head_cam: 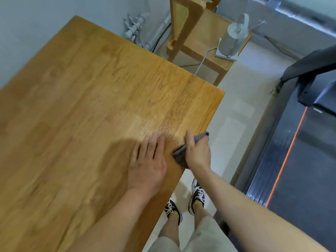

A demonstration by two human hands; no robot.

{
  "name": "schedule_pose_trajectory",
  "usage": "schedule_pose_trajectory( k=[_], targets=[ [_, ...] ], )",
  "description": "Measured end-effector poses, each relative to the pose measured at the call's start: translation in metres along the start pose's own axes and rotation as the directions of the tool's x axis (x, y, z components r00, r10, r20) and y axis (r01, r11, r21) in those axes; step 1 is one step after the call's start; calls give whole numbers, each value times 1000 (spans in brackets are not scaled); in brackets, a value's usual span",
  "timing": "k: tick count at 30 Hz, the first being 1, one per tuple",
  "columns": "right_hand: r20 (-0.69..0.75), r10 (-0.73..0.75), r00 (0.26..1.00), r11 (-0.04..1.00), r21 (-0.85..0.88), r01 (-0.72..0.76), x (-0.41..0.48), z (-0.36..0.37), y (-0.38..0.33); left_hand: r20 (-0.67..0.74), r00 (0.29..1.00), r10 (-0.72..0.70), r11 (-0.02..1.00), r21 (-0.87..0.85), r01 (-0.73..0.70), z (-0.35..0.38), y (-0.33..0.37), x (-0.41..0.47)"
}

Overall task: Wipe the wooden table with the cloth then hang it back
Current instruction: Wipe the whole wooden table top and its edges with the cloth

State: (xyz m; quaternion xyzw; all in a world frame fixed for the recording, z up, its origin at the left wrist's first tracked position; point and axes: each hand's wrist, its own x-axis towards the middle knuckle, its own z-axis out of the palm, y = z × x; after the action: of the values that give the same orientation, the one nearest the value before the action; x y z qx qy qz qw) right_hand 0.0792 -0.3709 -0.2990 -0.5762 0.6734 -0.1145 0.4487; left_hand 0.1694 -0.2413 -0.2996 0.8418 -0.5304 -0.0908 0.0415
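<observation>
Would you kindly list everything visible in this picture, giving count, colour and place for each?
table: one, honey-brown wood, left and middle.
cloth: one, grey, at the table's right edge.
chair: one, light wood, beyond the table's far corner.
appliance: one, white, on the chair seat.
pipes: several, grey, along the wall behind the table.
treadmill: one, black with an orange stripe, far right.
floor: one, pale, between table and treadmill.
shoes: two, dark with white laces, on the floor.
left hand: one, flat on the table beside the cloth.
right hand: one, grips the cloth.
</observation>
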Motion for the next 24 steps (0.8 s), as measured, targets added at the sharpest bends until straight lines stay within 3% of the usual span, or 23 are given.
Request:
schedule_pose_trajectory(
  k=[5, 9, 12, 17, 21, 24],
  targets=[
    [-151, 108, 983, 987, 138, -87, 93, -8, -34, 6, 999, 34, 999, -29, -34, 2, -13, -45],
    [-110, 76, 991, 906, 423, -23, 83, -6, -26, -11, 1000, 13, 999, -29, -13, 3, -14, -42],
    [-188, 1, 982, 925, 372, 70, 59, 1, -11, -25, 1000, 14, 1000, -9, -15, 4, -12, -42],
    [-129, -60, 990, 956, 276, 94, -10, 33, 22, -96, 995, 35, 999, 19, -34, 10, -16, -43],
    [-206, -184, 961, 947, 225, 230, -62, 49, 50, -142, 990, 21, 1000, -19, -24, 12, -10, -42],
    [-168, -249, 954, 948, 158, 276, -65, 48, 52, -159, 987, 7, 1000, -2, -8, 10, -12, -41]
  ],
)
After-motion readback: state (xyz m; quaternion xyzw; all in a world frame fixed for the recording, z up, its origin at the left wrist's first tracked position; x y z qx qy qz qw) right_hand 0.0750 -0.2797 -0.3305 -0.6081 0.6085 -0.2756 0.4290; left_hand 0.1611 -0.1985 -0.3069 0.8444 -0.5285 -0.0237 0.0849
